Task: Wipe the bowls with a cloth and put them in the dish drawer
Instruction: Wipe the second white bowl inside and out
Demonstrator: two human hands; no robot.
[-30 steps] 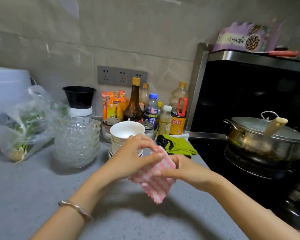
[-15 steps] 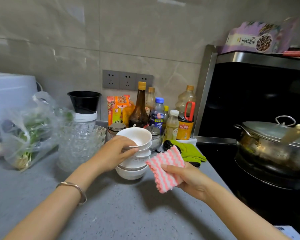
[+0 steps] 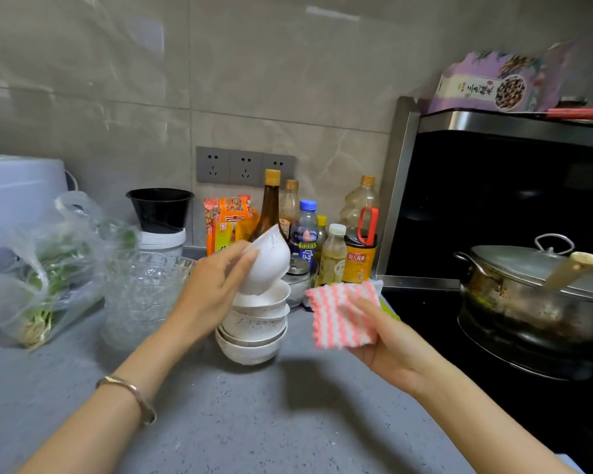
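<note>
Grey speckled counter [image 3: 254,422] fills the foreground, with both forearms reaching in over it and a metal bangle [image 3: 131,395] on the left wrist. The right hand [image 3: 391,350] pinches a pink-and-white striped cloth [image 3: 343,313], thumb laid across its face and fingers curled behind. The left hand [image 3: 209,292] grips a white bowl [image 3: 267,261], fingers curled round its wall, and tips it on its side. It hangs just over a stack of white bowls [image 3: 254,330] on the counter (whether its foot touches the top one I cannot tell). To the left stand nested glass bowls [image 3: 144,289] and a plastic bag of greens [image 3: 45,268]. Behind the stack crowd sauce bottles [image 3: 305,234], and a lidded pot [image 3: 534,292] sits on the stove at right.
</note>
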